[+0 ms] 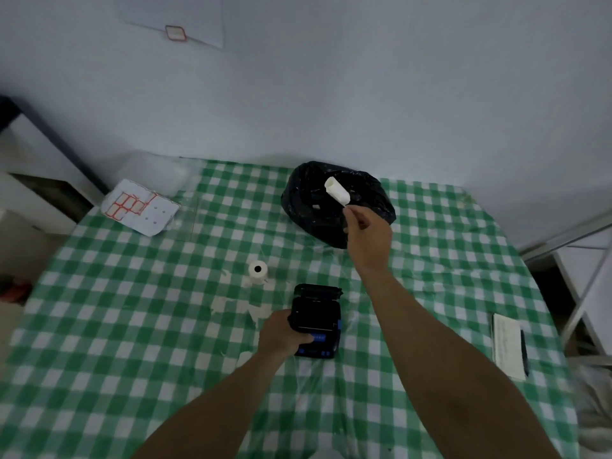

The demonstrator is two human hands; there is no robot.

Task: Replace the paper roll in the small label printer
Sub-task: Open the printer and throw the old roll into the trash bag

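Observation:
The small black label printer (317, 319) lies on the checked tablecloth with its lid flipped open toward the wall. My left hand (282, 334) grips its left side, thumb on the blue front panel. My right hand (364, 228) is stretched out over the black plastic bag (311, 207) and pinches a small white paper core (337, 191) at its lower end; the core is tilted above the bag's opening. A fresh white paper roll (258, 273) stands on end on the table, left of and beyond the printer.
A sheet of red-bordered labels (139, 207) lies at the back left on the green-and-white checked table (132, 326). A white notepad with a pen (510, 346) lies near the right edge. Torn white scraps (238, 308) lie left of the printer. A metal frame stands at the right.

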